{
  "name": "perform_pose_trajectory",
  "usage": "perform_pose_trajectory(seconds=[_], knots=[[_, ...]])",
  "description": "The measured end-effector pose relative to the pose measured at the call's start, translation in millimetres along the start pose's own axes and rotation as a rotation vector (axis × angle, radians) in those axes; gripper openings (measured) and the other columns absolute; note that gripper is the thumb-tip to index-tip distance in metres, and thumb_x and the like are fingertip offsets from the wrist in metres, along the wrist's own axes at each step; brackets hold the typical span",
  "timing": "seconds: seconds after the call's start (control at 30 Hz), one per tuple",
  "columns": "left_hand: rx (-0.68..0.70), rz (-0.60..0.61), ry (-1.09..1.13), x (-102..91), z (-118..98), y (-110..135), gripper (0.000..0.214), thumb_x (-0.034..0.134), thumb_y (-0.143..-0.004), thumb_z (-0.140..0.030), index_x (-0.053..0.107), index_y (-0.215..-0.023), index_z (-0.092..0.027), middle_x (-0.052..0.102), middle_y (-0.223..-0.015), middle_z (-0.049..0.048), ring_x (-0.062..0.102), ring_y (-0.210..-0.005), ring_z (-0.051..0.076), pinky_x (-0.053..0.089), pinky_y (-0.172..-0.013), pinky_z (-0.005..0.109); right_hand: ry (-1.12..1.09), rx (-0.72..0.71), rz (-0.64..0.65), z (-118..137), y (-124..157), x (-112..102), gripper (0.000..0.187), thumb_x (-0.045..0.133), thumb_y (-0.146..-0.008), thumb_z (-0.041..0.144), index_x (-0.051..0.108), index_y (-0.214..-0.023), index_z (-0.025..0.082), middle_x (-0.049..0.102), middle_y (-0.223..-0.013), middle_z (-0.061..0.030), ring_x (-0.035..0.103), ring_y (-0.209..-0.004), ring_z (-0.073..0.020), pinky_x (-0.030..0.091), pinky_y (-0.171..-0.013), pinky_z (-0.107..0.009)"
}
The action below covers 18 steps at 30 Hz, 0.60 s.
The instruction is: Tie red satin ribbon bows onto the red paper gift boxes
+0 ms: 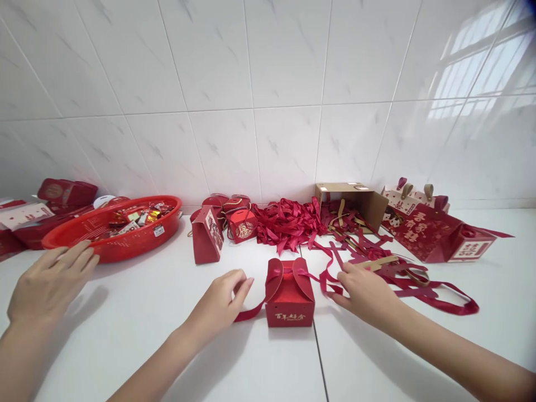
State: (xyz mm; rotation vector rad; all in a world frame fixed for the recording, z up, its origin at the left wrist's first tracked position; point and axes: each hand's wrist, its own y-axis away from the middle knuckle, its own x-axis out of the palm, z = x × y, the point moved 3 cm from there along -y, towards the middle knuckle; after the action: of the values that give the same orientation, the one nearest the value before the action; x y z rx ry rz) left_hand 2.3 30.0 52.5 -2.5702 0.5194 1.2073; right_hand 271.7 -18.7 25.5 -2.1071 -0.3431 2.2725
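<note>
And there's the white table (138, 304), split by a dark seam (321, 357): a small red gift box (290, 314) standing up front, crimson ribbons (288, 223) heaped behind, loose straps (380, 262) sprawling right beside a tipped carton (372, 207), and a red basket (134, 244) over left!

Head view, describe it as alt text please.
A person's left hand and right hand flank a red box with ribbon through its top on a white table. Another person's hand is by a red basket of wrapped sweets; heaped ribbons lie behind.
</note>
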Motion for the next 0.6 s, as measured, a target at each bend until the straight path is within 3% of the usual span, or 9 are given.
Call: perform_pose_trajectory(seconds=[0.07, 0.13, 0.27, 0.37, 0.47, 0.53, 0.6], knots=[[0.049, 0.159, -0.132, 4.3, -8, 10, 0.04, 0.03, -0.092, -0.046, 0.036, -0.062, -0.021, 0.045, -0.062, 0.0, 0.041, -0.058, 0.017, 0.029, -0.058, 0.029, -0.087, 0.032, 0.153, 7, 11, -1, 0.024, 0.055, -0.083, 0.039, 0.06, -0.073, 0.017, 0.062, -0.073, -0.0098, 0.058, -0.063, -0.0241, 0.028, -0.051, -0.028], [0.085, 0.283, -0.225, 11.8, -15, 18, 0.035, 0.029, -0.093, -0.041, 0.048, -0.072, -0.021, 0.052, -0.064, 0.002, 0.046, -0.057, 0.019, 0.028, -0.057, 0.029, -0.165, 0.002, 0.216, 19, 19, -2, 0.023, 0.051, -0.085, 0.039, 0.061, -0.077, 0.02, 0.064, -0.071, -0.0077, 0.058, -0.065, -0.0241, 0.027, -0.051, -0.028], [0.003, 0.325, -0.323, 24.7, -7, 17, 0.036, 0.029, -0.092, -0.037, 0.058, -0.107, -0.02, 0.06, -0.068, 0.007, 0.054, -0.06, 0.025, 0.03, -0.057, 0.031, -0.284, -0.001, 0.305, 31, 23, 4, 0.033, 0.037, -0.091, 0.032, 0.064, -0.077, 0.018, 0.061, -0.066, -0.0093, 0.056, -0.061, -0.0228, 0.026, -0.052, -0.029], [-0.224, 0.386, 0.025, 31.8, 10, 10, 0.048, 0.034, -0.091, -0.047, 0.048, -0.126, -0.017, 0.06, -0.058, 0.0041, 0.056, -0.059, 0.024, 0.036, -0.06, 0.032, -0.488, 0.048, 0.391, 25, 20, 12, 0.034, 0.037, -0.093, 0.033, 0.065, -0.106, 0.02, 0.059, -0.067, -0.0056, 0.053, -0.058, -0.0177, 0.03, -0.052, -0.028], [-0.369, 0.324, 0.441, 33.3, 19, 4, 0.053, 0.041, -0.091, -0.045, 0.034, -0.135, -0.016, 0.067, -0.073, 0.0041, 0.057, -0.058, 0.018, 0.042, -0.062, 0.03, -0.982, 0.33, 0.49, 15, 18, 21, 0.051, 0.044, -0.091, 0.038, 0.039, -0.14, 0.022, 0.047, -0.058, 0.0033, 0.044, -0.05, -0.0123, 0.029, -0.049, -0.024], [-0.457, 0.229, 0.777, 32.8, 19, 1, 0.041, 0.051, -0.089, -0.029, 0.04, -0.127, -0.019, 0.068, -0.093, 0.0065, 0.061, -0.063, 0.015, 0.046, -0.062, 0.028, -1.377, 0.488, 0.417, 14, 16, 22, 0.062, 0.054, -0.087, 0.036, 0.03, -0.143, 0.024, 0.041, -0.059, 0.0066, 0.039, -0.048, -0.0097, 0.029, -0.048, -0.022], [-0.572, 0.135, 1.184, 34.0, 17, 0, 0.03, 0.055, -0.082, -0.009, 0.049, -0.11, -0.019, 0.067, -0.105, 0.0085, 0.065, -0.069, 0.016, 0.049, -0.06, 0.027, -1.719, 0.529, 0.26, 15, 12, 19, 0.064, 0.067, -0.079, 0.029, 0.039, -0.136, 0.028, 0.048, -0.069, 0.0056, 0.044, -0.054, -0.0081, 0.033, -0.05, -0.02]])
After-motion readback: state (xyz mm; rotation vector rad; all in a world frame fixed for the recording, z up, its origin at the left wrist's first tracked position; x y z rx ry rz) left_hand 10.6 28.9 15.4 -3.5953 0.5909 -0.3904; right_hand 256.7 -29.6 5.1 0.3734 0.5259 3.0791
